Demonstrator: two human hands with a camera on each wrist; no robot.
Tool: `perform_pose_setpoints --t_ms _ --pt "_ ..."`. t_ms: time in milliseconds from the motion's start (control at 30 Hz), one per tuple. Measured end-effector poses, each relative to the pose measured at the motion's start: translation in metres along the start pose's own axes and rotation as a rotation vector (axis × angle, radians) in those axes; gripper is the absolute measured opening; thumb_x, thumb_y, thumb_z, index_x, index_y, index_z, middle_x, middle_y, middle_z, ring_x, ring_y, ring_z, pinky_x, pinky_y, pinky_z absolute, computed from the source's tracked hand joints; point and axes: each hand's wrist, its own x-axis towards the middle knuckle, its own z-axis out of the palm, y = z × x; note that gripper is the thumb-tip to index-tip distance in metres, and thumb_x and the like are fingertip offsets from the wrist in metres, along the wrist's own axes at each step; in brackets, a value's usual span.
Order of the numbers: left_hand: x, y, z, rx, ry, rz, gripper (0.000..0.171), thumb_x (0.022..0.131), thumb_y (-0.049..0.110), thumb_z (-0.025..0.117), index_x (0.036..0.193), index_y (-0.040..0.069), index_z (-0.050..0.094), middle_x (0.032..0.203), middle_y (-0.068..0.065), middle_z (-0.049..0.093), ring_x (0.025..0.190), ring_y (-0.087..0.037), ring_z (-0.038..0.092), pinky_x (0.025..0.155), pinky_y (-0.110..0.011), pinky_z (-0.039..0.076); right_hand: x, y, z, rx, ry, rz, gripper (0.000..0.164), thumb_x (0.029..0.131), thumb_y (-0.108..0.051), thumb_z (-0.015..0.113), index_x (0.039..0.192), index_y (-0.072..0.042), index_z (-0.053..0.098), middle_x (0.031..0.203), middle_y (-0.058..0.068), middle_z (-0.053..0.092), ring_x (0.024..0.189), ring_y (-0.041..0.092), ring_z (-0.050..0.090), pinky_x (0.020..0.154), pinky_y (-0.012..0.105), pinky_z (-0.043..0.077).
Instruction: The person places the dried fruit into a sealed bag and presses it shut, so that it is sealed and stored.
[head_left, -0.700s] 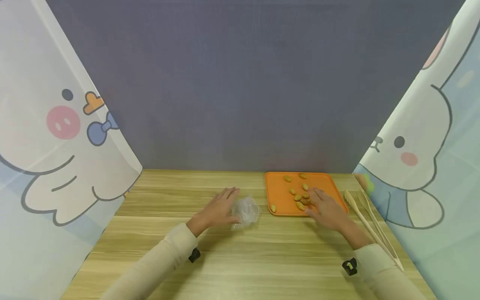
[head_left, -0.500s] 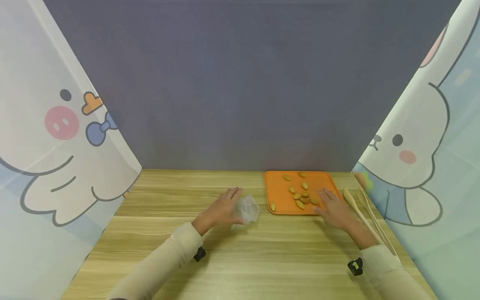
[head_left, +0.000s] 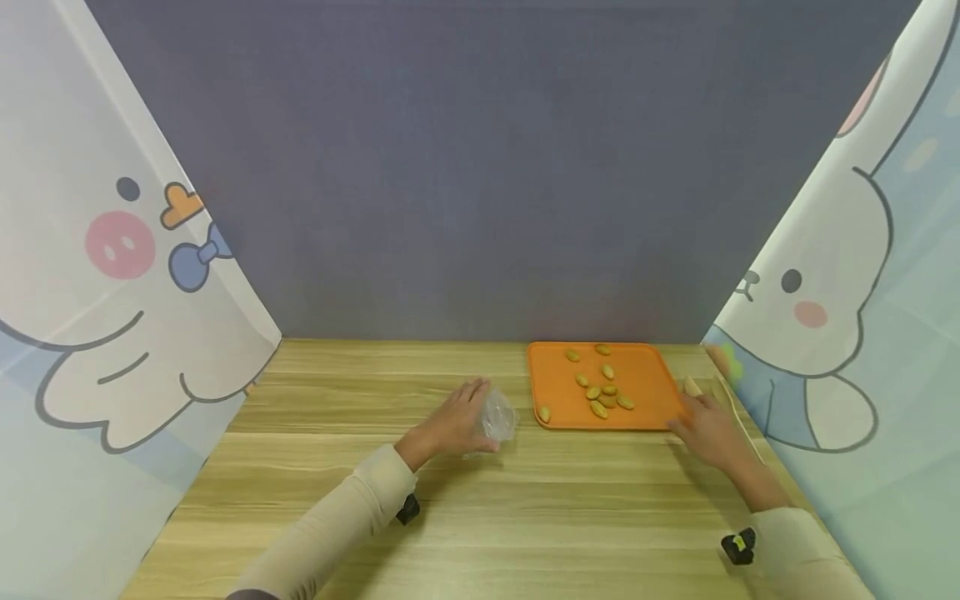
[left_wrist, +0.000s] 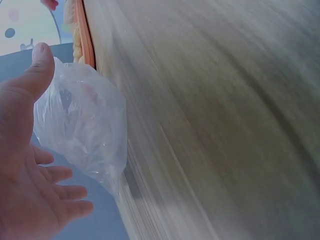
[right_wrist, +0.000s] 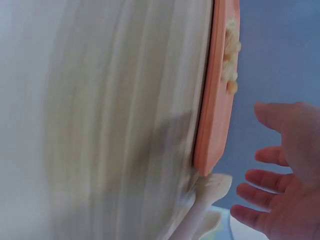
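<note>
My left hand (head_left: 453,421) is beside a crumpled clear plastic bag (head_left: 498,417) on the table. In the left wrist view the thumb and fingers are spread, with the bag (left_wrist: 85,120) just beyond them; contact is hard to tell. My right hand (head_left: 712,433), fingers apart and holding nothing, hovers by the near right corner of an orange tray (head_left: 648,375). Several small yellow-brown oval pieces (head_left: 598,409) lie on that tray, their kind unclear. Right of it are two long pale wooden pieces (right_wrist: 215,187) with broad heads, perhaps tongs, partly hidden by the right hand.
The wood-grain table (head_left: 517,517) extends in front of the hands. A grey panel (head_left: 480,183) closes off the back. Printed cartoon sheets (head_left: 123,242) stand along the left and right sides. Each wrist carries a small black camera mount (head_left: 738,546).
My right hand has moved right, from over the oval pieces to the tray's right edge by the wooden pieces. My left hand has shifted slightly right, closer about the bag.
</note>
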Motion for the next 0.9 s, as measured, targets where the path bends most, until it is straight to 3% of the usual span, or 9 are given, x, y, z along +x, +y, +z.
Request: perform_pose_setpoints --t_ms 167,300,400,500,700,900 --pt "0.001 0.004 0.0 -0.041 -0.002 -0.009 0.113 0.083 0.049 0.083 0.159 -0.006 0.019 0.163 -0.031 0.024 0.15 -0.048 0.028 0.12 -0.058 0.031 -0.007 0.012 -0.003 -0.052 -0.025 0.072 0.055 0.091 -0.019 0.074 0.123 0.021 0.056 0.113 0.046 0.059 0.102 0.062 0.057 0.086 0.067 0.048" --pt "0.002 0.005 0.001 -0.067 -0.011 -0.011 0.11 0.087 0.047 0.079 0.158 -0.008 0.017 0.163 -0.031 0.025 0.149 -0.047 0.03 0.119 -0.055 0.033 -0.016 0.026 -0.003 -0.07 0.021 0.07 0.035 0.088 -0.018 0.072 0.102 0.012 0.06 0.098 0.039 0.062 0.087 0.057 0.059 0.075 0.065 0.049" --pt "0.002 0.003 0.002 -0.089 -0.031 -0.015 0.107 0.09 0.048 0.076 0.159 -0.007 0.015 0.163 -0.029 0.025 0.149 -0.044 0.033 0.118 -0.053 0.037 -0.021 0.036 -0.002 -0.087 0.027 0.084 0.03 0.088 -0.018 0.069 0.098 0.009 0.061 0.092 0.034 0.062 0.086 0.053 0.059 0.073 0.064 0.048" --pt "0.002 0.003 0.001 -0.107 -0.048 -0.024 0.108 0.089 0.049 0.076 0.16 -0.005 0.015 0.163 -0.027 0.027 0.146 -0.042 0.037 0.115 -0.052 0.041 -0.027 0.042 -0.004 -0.096 -0.03 0.136 0.041 0.089 -0.019 0.066 0.114 0.014 0.061 0.099 0.038 0.061 0.093 0.055 0.057 0.078 0.066 0.048" --pt "0.001 0.004 -0.003 -0.131 -0.077 -0.033 0.11 0.087 0.045 0.081 0.16 -0.005 0.015 0.161 -0.029 0.03 0.144 -0.042 0.04 0.113 -0.052 0.042 -0.036 0.053 -0.01 -0.063 -0.155 0.29 0.04 0.092 -0.019 0.059 0.103 0.018 0.054 0.093 0.039 0.053 0.081 0.054 0.055 0.067 0.063 0.047" --pt "0.002 0.005 -0.005 -0.135 -0.101 -0.039 0.108 0.086 0.044 0.081 0.16 -0.004 0.018 0.161 -0.027 0.03 0.144 -0.042 0.04 0.113 -0.053 0.043 -0.041 0.057 -0.011 -0.052 -0.224 0.37 0.044 0.093 -0.02 0.056 0.1 0.023 0.049 0.088 0.038 0.051 0.079 0.051 0.057 0.068 0.062 0.049"
